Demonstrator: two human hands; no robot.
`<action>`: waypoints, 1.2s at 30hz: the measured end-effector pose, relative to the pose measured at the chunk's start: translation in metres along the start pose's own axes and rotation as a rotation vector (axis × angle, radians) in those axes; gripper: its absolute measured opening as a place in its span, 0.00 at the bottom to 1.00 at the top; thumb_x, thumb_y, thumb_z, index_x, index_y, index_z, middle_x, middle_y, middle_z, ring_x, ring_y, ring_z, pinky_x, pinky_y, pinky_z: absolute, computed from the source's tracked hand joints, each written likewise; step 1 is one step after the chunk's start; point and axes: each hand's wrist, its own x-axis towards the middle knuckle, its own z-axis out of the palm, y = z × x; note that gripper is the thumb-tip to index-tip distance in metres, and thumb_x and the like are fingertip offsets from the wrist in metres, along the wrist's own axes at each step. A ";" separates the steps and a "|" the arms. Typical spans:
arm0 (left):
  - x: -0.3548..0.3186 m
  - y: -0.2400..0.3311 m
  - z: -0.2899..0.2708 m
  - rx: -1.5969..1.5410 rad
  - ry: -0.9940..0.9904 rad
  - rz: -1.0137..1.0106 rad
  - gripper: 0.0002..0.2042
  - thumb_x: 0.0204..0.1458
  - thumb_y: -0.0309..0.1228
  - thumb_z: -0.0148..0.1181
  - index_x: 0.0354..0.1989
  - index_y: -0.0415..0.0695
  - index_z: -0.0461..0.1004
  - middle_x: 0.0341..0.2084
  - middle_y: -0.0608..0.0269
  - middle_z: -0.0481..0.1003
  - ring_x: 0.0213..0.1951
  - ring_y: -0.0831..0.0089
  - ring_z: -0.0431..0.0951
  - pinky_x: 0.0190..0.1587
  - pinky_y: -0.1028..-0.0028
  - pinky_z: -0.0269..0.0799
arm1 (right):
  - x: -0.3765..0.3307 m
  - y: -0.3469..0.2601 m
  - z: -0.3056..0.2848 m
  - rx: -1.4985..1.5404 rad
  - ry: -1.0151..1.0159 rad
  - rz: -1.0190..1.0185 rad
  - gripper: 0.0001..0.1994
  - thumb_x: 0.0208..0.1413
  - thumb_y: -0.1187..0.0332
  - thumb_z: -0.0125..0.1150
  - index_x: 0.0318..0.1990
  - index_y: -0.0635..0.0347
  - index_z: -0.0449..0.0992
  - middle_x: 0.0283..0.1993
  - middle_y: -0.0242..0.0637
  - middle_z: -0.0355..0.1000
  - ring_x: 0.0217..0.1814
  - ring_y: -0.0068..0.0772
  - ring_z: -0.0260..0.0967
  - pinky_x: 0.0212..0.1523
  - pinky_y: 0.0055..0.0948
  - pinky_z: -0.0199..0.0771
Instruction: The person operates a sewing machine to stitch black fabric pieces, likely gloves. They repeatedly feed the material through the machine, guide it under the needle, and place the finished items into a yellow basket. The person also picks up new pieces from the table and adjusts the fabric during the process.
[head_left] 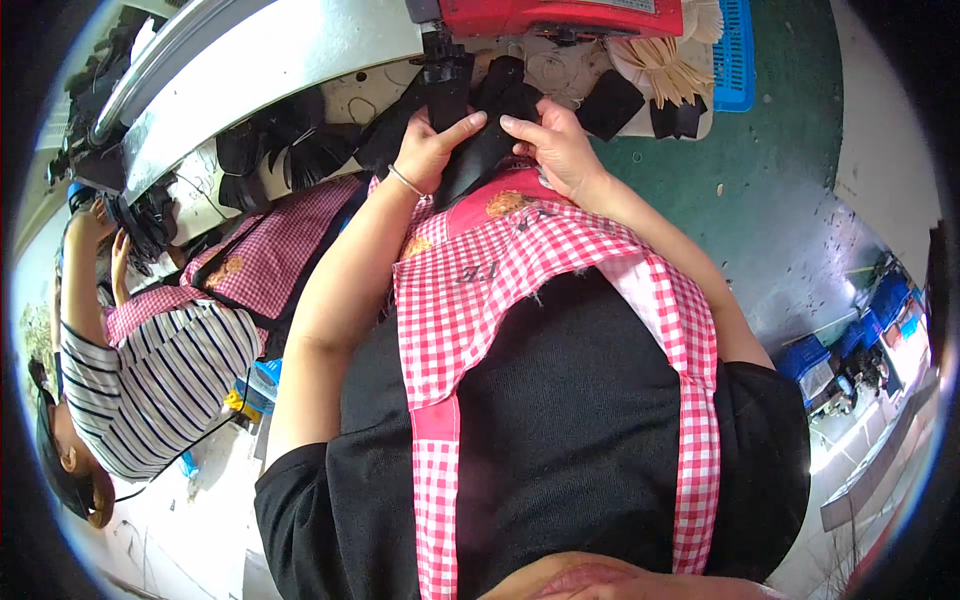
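Note:
A flat, dark black piece [480, 150] of fabric or leather spans the space between my hands, in front of my apron. My left hand [428, 152] pinches it at the left, thumb on top and fingers mostly hidden beneath. On the right side my right hand [560, 150] grips the same piece, its thumb pointing toward the left thumb. Just beyond my hands is the dark working head [443, 60] of a red machine [560, 16], with more black material under and around it. Whether these pieces join the one I hold, I cannot tell.
Black pieces [610, 104] lie on the worktable right of my hands, and black bundles [315, 150] at its left. A fanned beige bundle [660, 68] and a blue basket [735, 60] are at the far right. A co-worker in a striped shirt [160, 380] works at my left.

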 end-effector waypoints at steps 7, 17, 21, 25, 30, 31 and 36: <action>0.009 -0.023 -0.015 0.236 0.033 0.184 0.17 0.52 0.25 0.71 0.49 0.38 0.74 0.43 0.62 0.80 0.42 0.72 0.80 0.47 0.70 0.77 | -0.006 -0.001 0.004 0.046 0.036 -0.018 0.14 0.56 0.68 0.70 0.47 0.60 0.75 0.40 0.29 0.77 0.37 0.17 0.71 0.36 0.20 0.71; 0.008 -0.008 -0.002 0.100 0.025 0.116 0.18 0.55 0.26 0.69 0.53 0.36 0.73 0.47 0.58 0.79 0.46 0.71 0.80 0.51 0.69 0.76 | 0.002 0.008 -0.003 0.045 0.085 -0.145 0.16 0.54 0.71 0.72 0.49 0.64 0.76 0.39 0.32 0.78 0.34 0.17 0.71 0.34 0.20 0.70; 0.011 -0.015 -0.005 0.031 -0.005 0.098 0.19 0.56 0.27 0.69 0.53 0.36 0.73 0.47 0.58 0.79 0.46 0.70 0.80 0.51 0.70 0.76 | 0.002 0.010 -0.003 -0.030 0.136 -0.273 0.16 0.55 0.72 0.71 0.49 0.66 0.76 0.39 0.33 0.79 0.36 0.18 0.73 0.35 0.20 0.72; 0.004 0.001 0.002 0.011 -0.092 0.003 0.19 0.56 0.28 0.68 0.54 0.36 0.73 0.48 0.58 0.79 0.47 0.70 0.80 0.52 0.69 0.77 | -0.002 0.000 -0.001 -0.051 0.172 -0.241 0.12 0.58 0.73 0.69 0.48 0.62 0.76 0.39 0.29 0.78 0.37 0.14 0.72 0.38 0.17 0.70; 0.002 0.003 0.008 -0.001 -0.057 0.055 0.21 0.56 0.28 0.68 0.56 0.36 0.71 0.49 0.57 0.79 0.48 0.69 0.81 0.52 0.68 0.77 | 0.000 0.003 -0.005 -0.021 0.125 -0.269 0.13 0.57 0.72 0.70 0.48 0.63 0.76 0.40 0.34 0.79 0.37 0.18 0.74 0.38 0.19 0.74; 0.002 0.002 0.006 -0.036 -0.054 0.009 0.21 0.56 0.28 0.68 0.57 0.37 0.71 0.49 0.57 0.79 0.48 0.68 0.81 0.52 0.68 0.77 | 0.001 0.005 -0.006 0.000 0.120 -0.269 0.13 0.57 0.72 0.70 0.48 0.63 0.76 0.41 0.34 0.79 0.37 0.18 0.74 0.38 0.20 0.74; 0.005 -0.004 -0.006 -0.107 -0.128 -0.089 0.21 0.58 0.28 0.65 0.59 0.39 0.69 0.50 0.57 0.78 0.50 0.67 0.80 0.53 0.68 0.77 | 0.000 0.007 -0.004 0.109 0.084 -0.202 0.12 0.59 0.70 0.68 0.48 0.62 0.76 0.44 0.32 0.78 0.39 0.17 0.73 0.40 0.19 0.73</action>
